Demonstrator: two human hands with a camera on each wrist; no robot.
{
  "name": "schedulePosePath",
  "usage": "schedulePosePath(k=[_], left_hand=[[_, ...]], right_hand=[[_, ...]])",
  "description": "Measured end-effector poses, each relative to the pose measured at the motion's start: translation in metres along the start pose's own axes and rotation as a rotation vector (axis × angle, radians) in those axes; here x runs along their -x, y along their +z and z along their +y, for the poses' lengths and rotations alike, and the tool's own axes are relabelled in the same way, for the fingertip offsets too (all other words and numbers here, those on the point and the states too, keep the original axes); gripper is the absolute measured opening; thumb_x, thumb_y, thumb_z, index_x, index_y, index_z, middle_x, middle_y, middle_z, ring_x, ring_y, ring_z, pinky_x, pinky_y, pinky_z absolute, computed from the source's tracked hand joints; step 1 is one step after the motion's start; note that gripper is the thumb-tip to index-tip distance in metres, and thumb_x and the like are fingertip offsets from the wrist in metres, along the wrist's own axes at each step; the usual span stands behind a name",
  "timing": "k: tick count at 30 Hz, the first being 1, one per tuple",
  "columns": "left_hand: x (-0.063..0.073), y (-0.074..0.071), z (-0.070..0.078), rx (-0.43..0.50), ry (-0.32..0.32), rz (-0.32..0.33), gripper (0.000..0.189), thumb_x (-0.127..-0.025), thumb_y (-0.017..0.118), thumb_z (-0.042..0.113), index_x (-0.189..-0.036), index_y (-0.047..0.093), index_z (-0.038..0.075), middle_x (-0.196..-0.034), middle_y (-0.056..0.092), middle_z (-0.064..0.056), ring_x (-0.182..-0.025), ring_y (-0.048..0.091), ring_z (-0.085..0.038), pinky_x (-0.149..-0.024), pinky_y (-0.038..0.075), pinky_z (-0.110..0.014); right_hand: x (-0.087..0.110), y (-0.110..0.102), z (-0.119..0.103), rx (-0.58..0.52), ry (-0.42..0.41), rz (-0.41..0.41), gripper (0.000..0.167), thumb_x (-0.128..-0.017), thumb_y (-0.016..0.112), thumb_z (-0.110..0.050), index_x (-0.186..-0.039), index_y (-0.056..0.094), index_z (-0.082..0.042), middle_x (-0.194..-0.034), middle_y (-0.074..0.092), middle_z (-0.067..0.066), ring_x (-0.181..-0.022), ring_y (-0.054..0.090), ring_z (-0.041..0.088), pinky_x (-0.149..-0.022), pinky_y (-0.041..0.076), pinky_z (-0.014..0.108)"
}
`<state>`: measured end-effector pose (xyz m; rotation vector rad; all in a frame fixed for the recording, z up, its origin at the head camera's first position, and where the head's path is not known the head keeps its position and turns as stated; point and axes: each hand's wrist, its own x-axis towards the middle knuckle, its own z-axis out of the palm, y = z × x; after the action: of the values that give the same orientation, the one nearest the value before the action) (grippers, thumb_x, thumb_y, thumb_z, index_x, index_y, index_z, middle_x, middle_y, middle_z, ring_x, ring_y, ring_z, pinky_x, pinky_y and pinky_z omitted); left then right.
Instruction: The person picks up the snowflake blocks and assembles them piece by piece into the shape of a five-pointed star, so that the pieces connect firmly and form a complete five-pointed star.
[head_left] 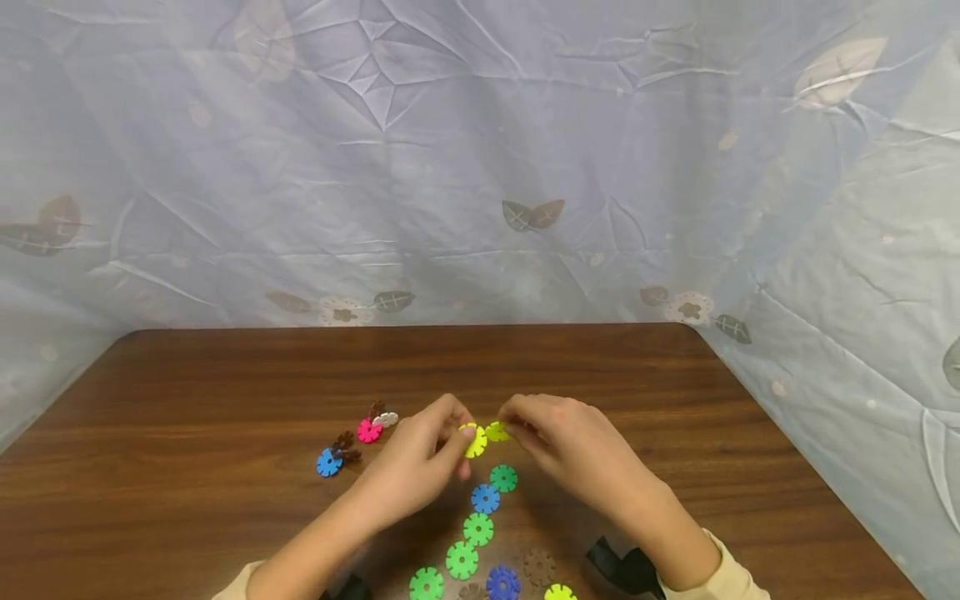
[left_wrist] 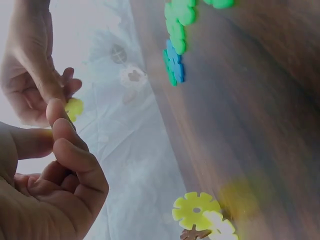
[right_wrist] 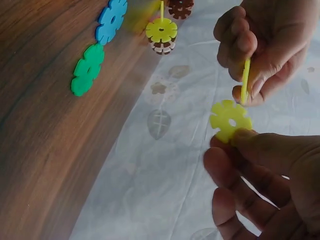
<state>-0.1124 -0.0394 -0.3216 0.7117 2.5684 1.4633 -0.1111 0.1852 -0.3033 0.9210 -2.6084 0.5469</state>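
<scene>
As left hand (head_left: 418,461) pinches one yellow disc (head_left: 477,442) above table (head_left: 225,375), right hand (head_left: 572,442) clamps second yellow disc (head_left: 497,432) between thumb and fingers just beside, edge grips seemingly leaving notches free.

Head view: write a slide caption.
Two hands pinch yellow discs above a wood-grain table, near a row of green and blue discs.

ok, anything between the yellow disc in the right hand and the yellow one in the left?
Nothing visible. The right hand pinches its yellow disc close beside the other disc, held by the left hand; whether they touch, I can't tell. The row of green and blue discs lies apart, on the table.
</scene>
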Motion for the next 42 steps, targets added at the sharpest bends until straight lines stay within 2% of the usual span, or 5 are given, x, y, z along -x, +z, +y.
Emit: schedulePosePath(k=[7, 21, 28, 35, 42], left_hand=[[-0.0018, -0.001, 0.0018, 0.184, -0.079, 0.004, 0.013, -0.108, 0.055, 0.014, -0.111, 0.059, 0.002, -0.071, 0.069, -0.008, -0.067, 0.063, -0.018, -0.062, 0.053, -0.025], [-0.0029, -0.0026, 0.0036, 0.243, -0.134, -0.011, 0.015, -0.107, 0.056, 0.014, -0.11, 0.061, 0.0, -0.069, 0.065, -0.006, -0.065, 0.056, -0.016, -0.054, 0.042, -0.022], [-0.0041, -0.0023, 0.0028, 0.282, -0.141, -0.025, 0.016, -0.108, 0.055, 0.014, -0.11, 0.061, -0.001, -0.069, 0.064, -0.006, -0.064, 0.053, -0.015, -0.054, 0.039, -0.021], [-0.0043, -0.0041, 0.003, 0.388, -0.154, -0.052, 0.02, -0.108, 0.056, 0.015, -0.113, 0.058, -0.004, -0.069, 0.063, -0.005, -0.062, 0.055, -0.014, -0.055, 0.05, -0.022], [-0.0029, -0.005, 0.002, 0.453, -0.153, -0.06, 0.018, -0.107, 0.057, 0.013, -0.112, 0.057, -0.005, -0.069, 0.062, -0.001, -0.063, 0.057, -0.009, -0.056, 0.049, -0.02]], right_hand=[[0.0003, -0.0004, -0.0017, 0.009, -0.052, 0.039, 0.011, -0.097, 0.074, -0.009, -0.101, 0.074, -0.019, -0.094, 0.076, -0.01, -0.076, 0.061, -0.002, -0.067, 0.053, 0.017], [-0.0007, 0.0007, -0.0022, 0.037, -0.097, 0.106, 0.015, -0.092, 0.079, -0.007, -0.1, 0.074, -0.019, -0.091, 0.074, -0.012, -0.08, 0.063, -0.001, -0.071, 0.056, 0.019], [-0.0003, 0.0006, -0.0018, -0.015, -0.109, 0.097, 0.016, -0.093, 0.078, -0.005, -0.102, 0.073, -0.017, -0.092, 0.075, -0.009, -0.08, 0.063, 0.0, -0.072, 0.056, 0.018], [0.0002, -0.0001, -0.0015, -0.094, -0.154, 0.102, 0.015, -0.095, 0.074, -0.001, -0.104, 0.072, -0.013, -0.094, 0.075, -0.007, -0.084, 0.066, 0.001, -0.075, 0.056, 0.015], [-0.0006, 0.0029, -0.0032, -0.155, -0.201, 0.138, 0.016, -0.094, 0.073, 0.003, -0.104, 0.072, -0.009, -0.094, 0.076, -0.002, -0.084, 0.069, 0.005, -0.075, 0.056, 0.014]])
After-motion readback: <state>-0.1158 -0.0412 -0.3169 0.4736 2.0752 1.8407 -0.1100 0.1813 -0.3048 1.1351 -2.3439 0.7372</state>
